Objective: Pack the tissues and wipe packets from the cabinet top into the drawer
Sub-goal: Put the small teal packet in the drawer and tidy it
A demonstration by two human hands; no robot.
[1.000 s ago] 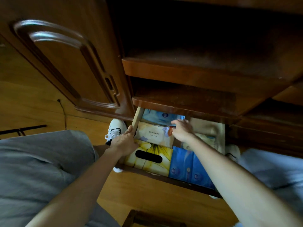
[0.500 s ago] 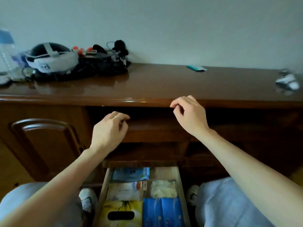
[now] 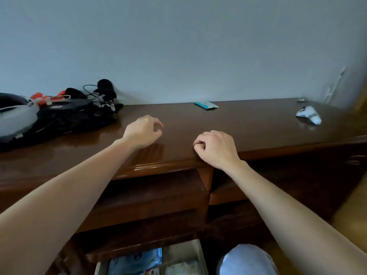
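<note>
Both hands hover over the front of the worktop [image 3: 248, 124], the left hand [image 3: 143, 132] and right hand [image 3: 216, 148] each with fingers loosely curled and holding nothing. A teal packet [image 3: 206, 105] lies flat near the wall, well beyond both hands' fingers. Below, the open drawer [image 3: 199, 255] shows packets [image 3: 137, 262] inside.

Teal packet [image 3: 206, 105] flat on cabinet top [image 3: 248, 128].
</note>
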